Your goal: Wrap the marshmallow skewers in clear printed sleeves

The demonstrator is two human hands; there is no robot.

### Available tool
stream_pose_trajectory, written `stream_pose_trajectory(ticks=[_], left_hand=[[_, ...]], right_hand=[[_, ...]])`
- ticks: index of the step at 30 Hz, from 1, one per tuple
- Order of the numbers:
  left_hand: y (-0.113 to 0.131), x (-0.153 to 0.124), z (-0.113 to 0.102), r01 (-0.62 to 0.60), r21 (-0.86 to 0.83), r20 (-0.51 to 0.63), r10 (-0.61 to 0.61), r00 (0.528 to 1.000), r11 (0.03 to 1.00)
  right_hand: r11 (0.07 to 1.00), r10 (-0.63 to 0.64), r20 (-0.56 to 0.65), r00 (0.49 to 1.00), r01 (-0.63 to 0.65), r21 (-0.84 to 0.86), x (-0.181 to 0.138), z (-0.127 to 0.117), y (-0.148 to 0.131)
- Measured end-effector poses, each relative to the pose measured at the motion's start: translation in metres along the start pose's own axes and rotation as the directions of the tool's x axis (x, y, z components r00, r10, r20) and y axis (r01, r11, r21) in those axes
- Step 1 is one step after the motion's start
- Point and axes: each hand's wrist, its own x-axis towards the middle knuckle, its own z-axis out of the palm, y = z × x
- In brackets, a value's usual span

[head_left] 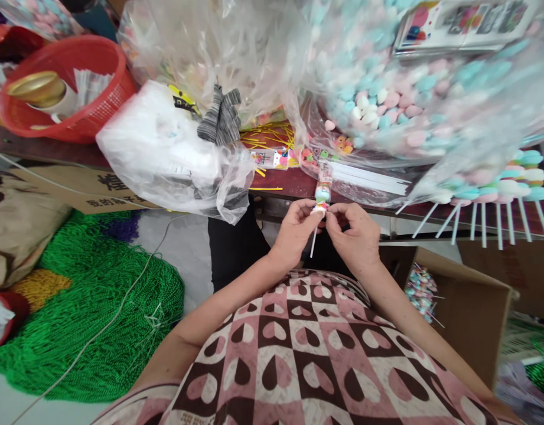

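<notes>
In front of my body, a marshmallow lollipop (pixel 323 190) in a clear printed wrapper points away from me, its white stick towards me. My left hand (pixel 295 233) pinches the gathered wrapper neck from one side. From the other side my right hand (pixel 355 235) has thumb and forefinger closed at the same neck; what lies between those fingertips is too small to make out. Yellow twist ties (pixel 272 137) lie scattered on the dark red table (pixel 283 179) beyond my left hand. A printed wrapper (pixel 272 158) rests beside them. White sticks (pixel 369 177) lie beyond my right hand.
A big clear bag of pastel marshmallows (pixel 387 106) covers the back right. Marshmallow sticks (pixel 497 192) overhang the table's right edge. A red basket (pixel 116 77) and a white plastic bag (pixel 152 153) stand left. Below are a cardboard box (pixel 471 301) and green strings (pixel 121 319).
</notes>
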Motion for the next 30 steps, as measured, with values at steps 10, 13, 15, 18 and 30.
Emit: stream_pose_trajectory(ticks=[10, 13, 15, 18, 30], left_hand=[[0.0012, -0.0002, 0.0026, -0.006, -0.04, -0.011, 0.005, 1.0, 0.999], [0.0017, -0.0005, 0.0031, -0.002, -0.039, -0.015, 0.001, 1.0, 0.999], [0.0021, -0.0004, 0.0033, 0.012, -0.036, -0.021, -0.013, 1.0, 0.999], [0.0023, -0.0001, 0.0031, 0.028, -0.035, -0.025, -0.029, 0.999, 0.999], [0.0006, 0.0007, -0.0042, 0.229, -0.169, 0.069, -0.22, 0.973, 0.959]], right_hand=[[0.999, -0.022, -0.032, 0.999, 0.021, -0.036, 0.0013, 0.0028, 0.001], [0.999, -0.035, -0.039, 0.999, 0.033, -0.04, 0.0012, 0.0034, 0.002], [0.998, -0.042, -0.042, 0.998, 0.04, -0.046, 0.0013, 0.0038, 0.0027], [0.998, -0.046, -0.047, 0.998, 0.044, -0.05, 0.0014, 0.0046, 0.0034], [0.999, -0.005, -0.031, 1.0, 0.004, -0.047, -0.0005, 0.0053, 0.0045]])
